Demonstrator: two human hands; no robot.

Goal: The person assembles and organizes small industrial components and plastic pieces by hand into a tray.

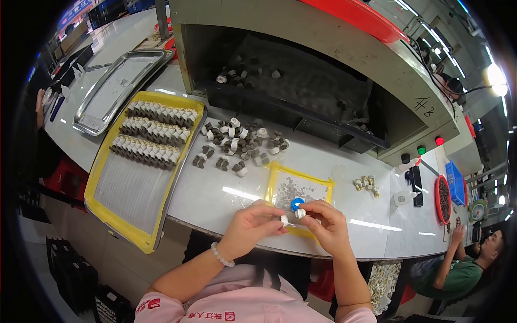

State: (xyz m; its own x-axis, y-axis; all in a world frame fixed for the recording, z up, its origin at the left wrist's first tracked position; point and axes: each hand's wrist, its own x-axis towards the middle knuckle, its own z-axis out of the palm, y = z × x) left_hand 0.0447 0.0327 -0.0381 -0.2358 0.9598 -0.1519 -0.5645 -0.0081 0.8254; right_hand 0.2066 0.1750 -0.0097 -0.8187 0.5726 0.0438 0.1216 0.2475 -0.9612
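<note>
Both hands meet just in front of the small yellow-rimmed tray [323, 185], at the near edge of the white table [215, 196]. The left hand [253, 223] pinches a small white-capped part [284, 219] between thumb and fingertips, its grip nearly closed around it. The right hand [326, 223] pinches a second white-capped part [300, 213] in the same way, fingers curled close, only the tip of the piece showing. The two parts sit almost touching, end to end. A blue ring [297, 204] lies on the small tray just behind the fingertips.

To do this well, I judge the pieces should be kept square to each other and held low over the small tray, so that a slip lands there and not on the floor; light, even pinching looks enough for pieces this small.

Behind the small tray lies a loose heap of grey-and-white parts [239, 142]; to the left of it, a large yellow tray [107, 188] carries three neat rows of the same parts [153, 132].
</note>
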